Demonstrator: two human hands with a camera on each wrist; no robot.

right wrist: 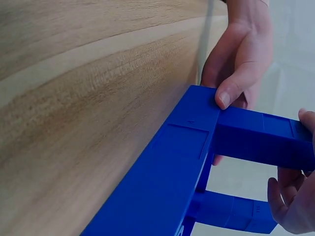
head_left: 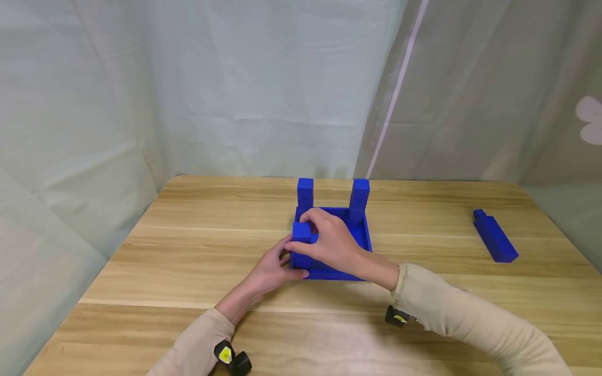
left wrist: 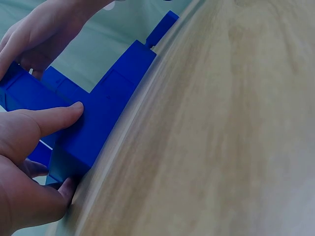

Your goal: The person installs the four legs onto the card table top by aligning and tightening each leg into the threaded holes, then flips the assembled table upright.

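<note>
Nearest, the left hand (head_left: 273, 269) braces the near-left corner of a blue plastic seat panel (head_left: 362, 237) lying upside down on the wooden bench (head_left: 188, 250), thumb pressed on its edge and fingers curled around the corner. Just beyond, the right hand (head_left: 329, 243) grips a blue square leg (head_left: 302, 237) standing at that same corner, fingers wrapped over its top. To seat it well, I'd judge the leg should stay upright and be pushed straight down while the left hand keeps the panel from sliding. Farther back, two matching legs (head_left: 305, 194) (head_left: 359, 196) stand upright at the far corners. Well apart to the right lies a fourth leg (head_left: 494, 237).
</note>
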